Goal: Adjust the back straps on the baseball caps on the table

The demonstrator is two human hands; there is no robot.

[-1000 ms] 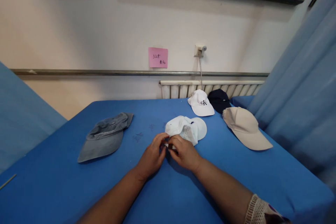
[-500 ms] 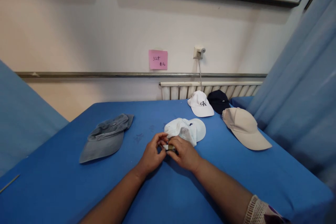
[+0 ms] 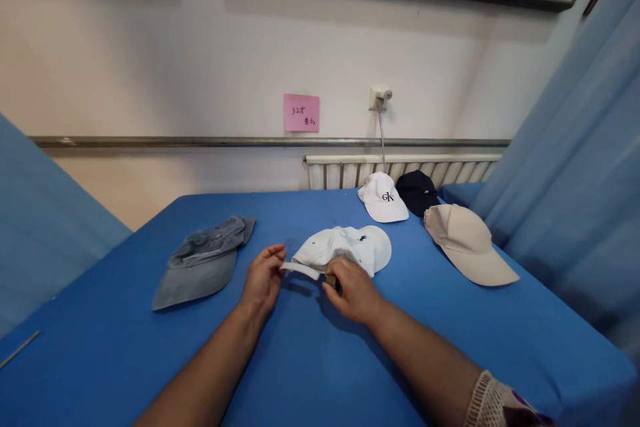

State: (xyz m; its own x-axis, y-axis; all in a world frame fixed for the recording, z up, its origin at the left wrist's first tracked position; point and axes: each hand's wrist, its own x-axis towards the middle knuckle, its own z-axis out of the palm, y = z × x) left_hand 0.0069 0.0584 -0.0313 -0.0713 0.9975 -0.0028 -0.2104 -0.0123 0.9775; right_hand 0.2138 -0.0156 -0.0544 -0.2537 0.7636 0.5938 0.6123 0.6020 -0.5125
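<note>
A white baseball cap [image 3: 325, 247] with a small dark logo lies in front of me, its brim pointing right. Its white back strap [image 3: 301, 270] stretches between my hands. My left hand [image 3: 264, 278] pinches the strap's left end. At the cap's near side, my right hand [image 3: 354, 289] is closed at the strap's other end, around a small brass-coloured piece [image 3: 331, 280] that looks like the buckle. My fingers partly cover this piece.
A grey cap [image 3: 200, 263] lies to the left. At the right are a white lettered cap [image 3: 383, 197], a navy cap [image 3: 417, 192] and a beige cap [image 3: 467, 243]. All rest on a blue-covered table [image 3: 310, 373]. A thin stick [image 3: 19, 349] lies far left.
My left hand has moved left, away from my right hand, drawing the strap out between them. The cap's back has spread leftward. My right hand has stayed nearly in place.
</note>
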